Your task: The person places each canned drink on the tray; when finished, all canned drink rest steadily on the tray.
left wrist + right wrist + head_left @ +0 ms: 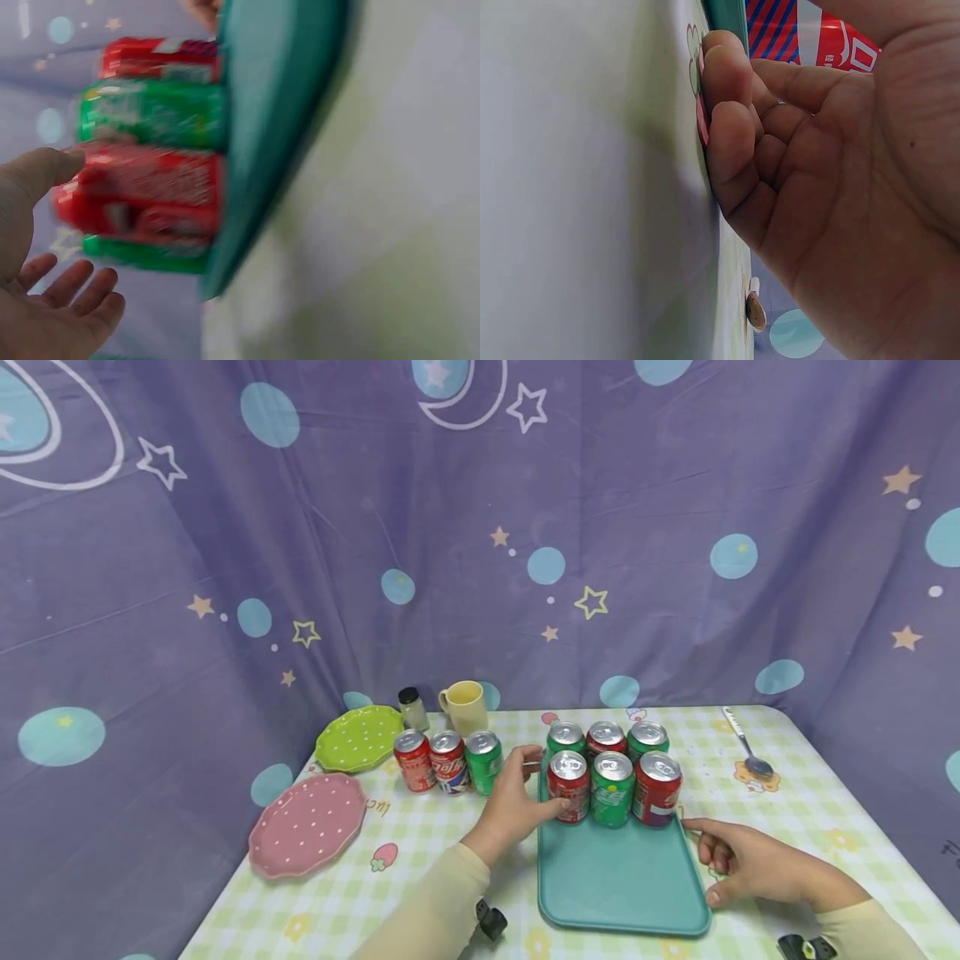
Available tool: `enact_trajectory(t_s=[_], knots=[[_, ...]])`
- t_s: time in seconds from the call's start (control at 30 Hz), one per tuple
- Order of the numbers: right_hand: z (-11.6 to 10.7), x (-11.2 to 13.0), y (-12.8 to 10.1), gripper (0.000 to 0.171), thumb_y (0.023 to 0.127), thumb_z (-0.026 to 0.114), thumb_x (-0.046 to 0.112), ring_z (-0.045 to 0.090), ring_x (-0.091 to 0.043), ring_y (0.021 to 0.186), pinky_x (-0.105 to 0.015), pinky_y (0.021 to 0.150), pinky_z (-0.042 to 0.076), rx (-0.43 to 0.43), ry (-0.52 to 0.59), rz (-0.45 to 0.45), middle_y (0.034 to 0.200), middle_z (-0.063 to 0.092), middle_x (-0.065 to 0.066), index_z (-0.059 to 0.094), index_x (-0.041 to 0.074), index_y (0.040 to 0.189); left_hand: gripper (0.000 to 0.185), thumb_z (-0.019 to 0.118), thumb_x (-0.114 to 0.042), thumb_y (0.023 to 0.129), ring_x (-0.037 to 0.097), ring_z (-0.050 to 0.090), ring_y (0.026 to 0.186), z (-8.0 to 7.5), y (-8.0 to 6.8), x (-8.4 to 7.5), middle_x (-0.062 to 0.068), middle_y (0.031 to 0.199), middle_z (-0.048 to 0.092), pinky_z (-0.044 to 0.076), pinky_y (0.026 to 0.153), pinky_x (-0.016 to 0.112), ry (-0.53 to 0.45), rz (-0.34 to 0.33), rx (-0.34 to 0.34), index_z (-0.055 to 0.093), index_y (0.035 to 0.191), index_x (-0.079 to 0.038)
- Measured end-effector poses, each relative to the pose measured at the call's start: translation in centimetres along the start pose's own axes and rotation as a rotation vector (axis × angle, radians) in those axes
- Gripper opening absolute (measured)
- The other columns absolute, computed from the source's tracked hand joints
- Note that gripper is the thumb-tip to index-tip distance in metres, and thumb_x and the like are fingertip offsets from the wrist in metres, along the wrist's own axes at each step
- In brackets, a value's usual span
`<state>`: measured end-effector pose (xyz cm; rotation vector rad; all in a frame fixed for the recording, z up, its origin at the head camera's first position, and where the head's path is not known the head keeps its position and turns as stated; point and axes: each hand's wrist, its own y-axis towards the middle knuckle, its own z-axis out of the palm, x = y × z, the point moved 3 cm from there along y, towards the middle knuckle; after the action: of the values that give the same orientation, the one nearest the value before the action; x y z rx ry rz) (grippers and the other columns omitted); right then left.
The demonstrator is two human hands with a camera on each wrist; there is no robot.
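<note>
Our left hand (516, 800), fingers spread wide, touches the red aluminium can (569, 787) at nine o'clock on the teal plastic tray (622, 881); our right hand (750, 862), loosely curled and empty, rests at three o'clock.

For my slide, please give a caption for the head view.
Left hand touches a red aluminium can on the teal plastic tray.

Left hand (517, 797) stretched forward, fingers loose and open, thumb out. Right hand (738, 860) resting low, fingers curled under, knuckles down, cream sleeves on both arms.
</note>
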<state>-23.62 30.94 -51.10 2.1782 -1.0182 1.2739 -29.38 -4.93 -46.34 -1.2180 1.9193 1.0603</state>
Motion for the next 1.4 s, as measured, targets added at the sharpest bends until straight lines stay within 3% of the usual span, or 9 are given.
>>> enact_trajectory(t_s=[0.17, 0.3, 0.4, 0.5, 0.63, 0.77, 0.97, 1.17, 1.4], knots=[[0.1, -0.1, 0.0, 0.103, 0.075, 0.093, 0.017, 0.053, -0.013, 0.076, -0.028, 0.061, 0.047, -0.002, -0.006, -0.003, 0.098, 0.056, -0.010, 0.032, -0.021, 0.149, 0.068, 0.090, -0.010, 0.081, 0.026, 0.056, 0.132, -4.6, -0.3, -1.4, 0.006, 0.141, 0.058, 0.044, 0.115, 0.045, 0.028, 0.150, -0.117, 0.053, 0.138, -0.008], [0.1, -0.2, 0.0, 0.102, 0.075, 0.092, 0.016, 0.053, -0.013, 0.076, -0.027, 0.061, 0.047, -0.004, -0.004, 0.000, 0.098, 0.056, -0.011, 0.032, -0.021, 0.149, 0.063, 0.087, -0.002, 0.081, 0.033, 0.056, 0.131, -8.9, -0.4, -1.0, 0.010, 0.141, 0.058, 0.045, 0.110, 0.058, 0.038, 0.220, -0.228, 0.055, 0.134, -0.005], [0.1, -0.2, 0.0, 0.102, 0.075, 0.092, 0.015, 0.053, -0.013, 0.076, -0.027, 0.061, 0.047, -0.002, -0.001, 0.004, 0.099, 0.056, -0.011, 0.031, -0.021, 0.149, 0.064, 0.084, 0.002, 0.081, 0.037, 0.057, 0.128, -12.0, -0.7, 0.7, 0.013, 0.141, 0.058, 0.048, 0.104, 0.062, 0.045, 0.199, -0.305, 0.054, 0.138, -0.005], [0.0, -0.1, 0.0, 0.102, 0.076, 0.092, 0.015, 0.053, -0.013, 0.076, -0.027, 0.061, 0.047, 0.005, 0.007, 0.005, 0.099, 0.056, -0.011, 0.031, -0.022, 0.149, 0.067, 0.080, 0.006, 0.082, 0.039, 0.054, 0.131, -14.6, -1.2, 2.7, 0.017, 0.145, 0.055, 0.046, 0.107, 0.061, 0.022, 0.139, -0.364, 0.052, 0.142, -0.003], [0.0, 0.0, 0.0, 0.101, 0.077, 0.091, 0.014, 0.054, -0.014, 0.076, -0.028, 0.060, 0.047, 0.011, 0.015, -0.008, 0.099, 0.056, -0.011, 0.030, -0.022, 0.149, 0.070, 0.079, 0.009, 0.083, 0.039, 0.044, 0.142, -16.9, -1.6, 5.2, 0.020, 0.149, 0.051, 0.032, 0.119, 0.060, 0.002, 0.079, -0.395, 0.048, 0.145, -0.001], [-0.1, 0.0, -0.1, 0.101, 0.077, 0.092, 0.014, 0.054, -0.014, 0.077, -0.027, 0.061, 0.048, 0.008, 0.013, 0.002, 0.099, 0.057, -0.010, 0.031, -0.021, 0.149, 0.077, 0.078, 0.012, 0.083, 0.045, 0.035, 0.148, -17.8, -1.5, 7.4, 0.028, 0.153, 0.045, 0.021, 0.123, 0.064, -0.048, 0.052, -0.374, 0.041, 0.150, 0.005], [0.0, -0.2, -0.1, 0.102, 0.076, 0.092, 0.016, 0.055, -0.013, 0.078, -0.027, 0.062, 0.049, 0.006, 0.016, 0.013, 0.099, 0.057, -0.011, 0.031, -0.021, 0.149, 0.088, 0.081, 0.010, 0.085, 0.048, 0.027, 0.151, -17.9, -1.6, 9.7, 0.028, 0.162, 0.033, 0.021, 0.122, 0.065, -0.144, -0.044, -0.351, 0.030, 0.157, 0.005], [-0.1, -0.2, -0.3, 0.102, 0.077, 0.092, 0.017, 0.055, -0.013, 0.077, -0.028, 0.061, 0.049, 0.007, 0.021, 0.004, 0.098, 0.057, -0.012, 0.031, -0.021, 0.149, 0.096, 0.081, 0.005, 0.087, 0.048, 0.037, 0.146, -17.3, -1.4, 11.5, 0.028, 0.157, 0.037, 0.031, 0.120, 0.060, -0.187, -0.156, -0.282, 0.022, 0.162, -0.003], [-0.1, -0.3, -0.2, 0.102, 0.077, 0.092, 0.016, 0.055, -0.013, 0.076, -0.029, 0.060, 0.048, 0.014, 0.032, -0.003, 0.098, 0.057, -0.013, 0.030, -0.021, 0.149, 0.092, 0.080, 0.004, 0.088, 0.048, 0.048, 0.137, -16.5, -1.5, 13.0, 0.030, 0.151, 0.044, 0.040, 0.115, 0.057, -0.167, -0.229, -0.298, 0.025, 0.161, -0.002]])
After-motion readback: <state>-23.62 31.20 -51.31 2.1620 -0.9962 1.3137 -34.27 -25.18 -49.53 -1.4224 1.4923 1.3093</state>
